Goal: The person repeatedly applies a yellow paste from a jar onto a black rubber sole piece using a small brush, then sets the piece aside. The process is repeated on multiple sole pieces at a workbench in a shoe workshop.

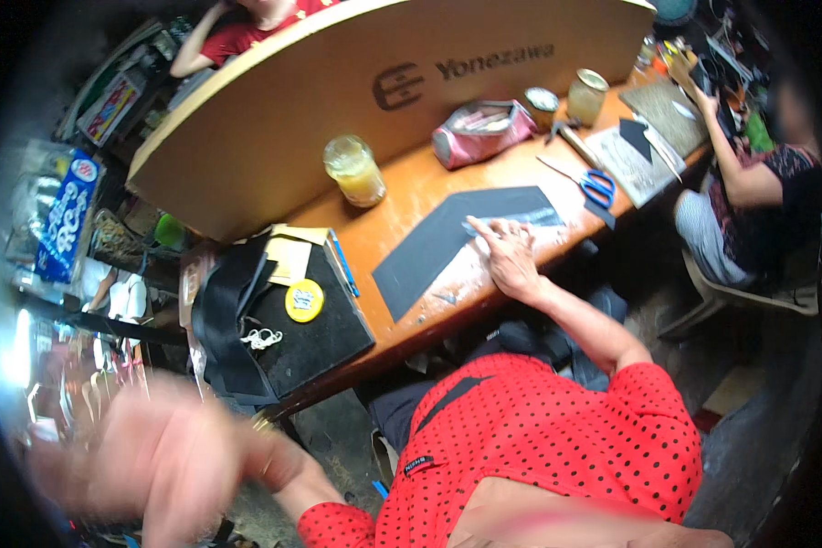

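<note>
My right hand [513, 260] rests at the near edge of a dark, angular flat sheet [447, 228], fingers stretched out over a pale smeared patch. It grips nothing that I can see. Raised off the table at the lower left, my left hand [164, 457] is close to the camera and smeared by motion. Its fingers cannot be read, nor whether anything is in them. Blue-handled scissors [597, 188] lie right of the sheet. Beyond it stands a glass jar [354, 172] with yellowish contents.
A tall brown panel [283, 128] borders the table's far side. A pink pouch [482, 131] and a second jar [587, 98] stand before it. On the left, a black board [329, 352] carries a yellow round tin [304, 300] and white string [262, 339]. A seated person [749, 196] works at right.
</note>
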`<action>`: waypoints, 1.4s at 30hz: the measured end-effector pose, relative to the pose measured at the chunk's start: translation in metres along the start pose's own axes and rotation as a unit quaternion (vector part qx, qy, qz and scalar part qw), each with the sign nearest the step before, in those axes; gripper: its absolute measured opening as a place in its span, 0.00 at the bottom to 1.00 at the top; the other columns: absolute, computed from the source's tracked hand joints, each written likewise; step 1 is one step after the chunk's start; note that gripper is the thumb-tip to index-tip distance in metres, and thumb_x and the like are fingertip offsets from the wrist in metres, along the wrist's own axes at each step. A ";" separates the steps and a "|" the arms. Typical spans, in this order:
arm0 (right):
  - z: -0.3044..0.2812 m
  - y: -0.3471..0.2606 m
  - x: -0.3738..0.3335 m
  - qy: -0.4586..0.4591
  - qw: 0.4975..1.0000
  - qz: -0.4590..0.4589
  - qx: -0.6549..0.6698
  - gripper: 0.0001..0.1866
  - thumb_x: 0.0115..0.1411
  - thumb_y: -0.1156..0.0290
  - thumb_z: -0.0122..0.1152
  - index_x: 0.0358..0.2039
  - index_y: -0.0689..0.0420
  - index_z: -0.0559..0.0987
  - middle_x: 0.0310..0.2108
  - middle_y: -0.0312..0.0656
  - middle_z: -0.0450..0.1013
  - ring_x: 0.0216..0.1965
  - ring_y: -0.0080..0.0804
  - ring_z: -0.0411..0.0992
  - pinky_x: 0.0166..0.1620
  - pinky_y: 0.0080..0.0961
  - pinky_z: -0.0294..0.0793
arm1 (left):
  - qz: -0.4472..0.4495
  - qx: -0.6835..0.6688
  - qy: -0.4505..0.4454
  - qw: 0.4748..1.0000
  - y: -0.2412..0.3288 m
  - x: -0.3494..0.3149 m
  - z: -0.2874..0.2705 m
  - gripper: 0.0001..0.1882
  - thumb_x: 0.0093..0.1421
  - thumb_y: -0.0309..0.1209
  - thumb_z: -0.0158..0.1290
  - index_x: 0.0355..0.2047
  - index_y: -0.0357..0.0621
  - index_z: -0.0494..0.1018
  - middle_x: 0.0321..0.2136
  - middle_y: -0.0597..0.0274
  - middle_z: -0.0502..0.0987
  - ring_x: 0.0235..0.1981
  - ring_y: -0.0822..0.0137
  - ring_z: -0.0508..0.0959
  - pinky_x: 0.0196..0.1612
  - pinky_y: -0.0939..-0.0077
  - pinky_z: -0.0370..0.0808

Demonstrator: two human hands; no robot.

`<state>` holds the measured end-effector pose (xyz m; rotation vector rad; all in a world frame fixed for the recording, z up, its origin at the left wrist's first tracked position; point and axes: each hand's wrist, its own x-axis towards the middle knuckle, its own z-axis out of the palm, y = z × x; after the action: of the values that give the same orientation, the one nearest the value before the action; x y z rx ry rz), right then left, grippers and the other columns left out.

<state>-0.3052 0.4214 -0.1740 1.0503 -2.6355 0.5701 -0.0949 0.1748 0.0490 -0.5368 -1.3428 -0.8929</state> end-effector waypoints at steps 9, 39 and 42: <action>-0.005 -0.005 -0.004 0.108 0.992 -0.039 0.045 0.37 0.54 0.60 0.59 0.64 0.49 0.58 0.49 0.42 0.61 0.53 0.39 0.56 0.55 0.41 0.48 | 0.024 -0.176 -0.199 0.964 0.097 0.078 0.032 0.27 0.56 0.32 0.55 0.56 0.37 0.64 0.56 0.52 0.66 0.62 0.56 0.59 0.63 0.62 0.55; -0.003 -0.002 0.000 0.134 0.986 -0.057 0.088 0.39 0.52 0.63 0.62 0.64 0.53 0.57 0.49 0.48 0.60 0.50 0.46 0.58 0.57 0.41 0.54 | -0.015 -0.211 -0.207 0.955 0.113 0.072 0.039 0.24 0.59 0.30 0.49 0.56 0.39 0.61 0.56 0.52 0.65 0.60 0.55 0.61 0.63 0.59 0.55; -0.004 -0.003 -0.001 0.115 0.988 -0.054 0.085 0.39 0.53 0.64 0.61 0.64 0.53 0.57 0.49 0.48 0.60 0.50 0.45 0.58 0.56 0.41 0.54 | -0.028 -0.206 -0.206 0.956 0.115 0.073 0.038 0.24 0.59 0.29 0.48 0.56 0.40 0.61 0.56 0.52 0.65 0.60 0.55 0.61 0.63 0.59 0.55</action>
<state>-0.3022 0.4222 -0.1700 1.0936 -2.3479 0.8497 -0.0269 0.2535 0.1446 -1.0575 -1.5547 -1.1598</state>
